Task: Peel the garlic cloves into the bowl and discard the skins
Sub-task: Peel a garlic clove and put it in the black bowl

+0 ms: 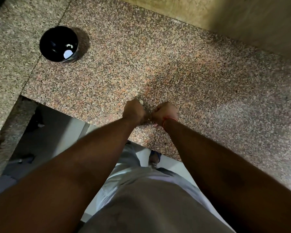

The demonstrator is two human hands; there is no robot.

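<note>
A black bowl (58, 44) stands on the speckled granite counter (175, 68) at the far left, with a pale peeled clove (69, 46) and a bright reflection inside. Near the counter's front edge my left hand (135, 111) is curled, and a small pale bit of garlic (141, 102) shows at its fingertips. Close beside it, my right hand (165, 113) is curled too, with a red thread at the wrist. The backs of both hands face the camera, so what the right fingers hold is hidden.
A beige wall (242, 17) rises behind the counter. The counter's front edge runs diagonally below my hands, with a white floor and my foot (154, 157) beneath. A dark gap (40, 132) opens at the lower left under the counter.
</note>
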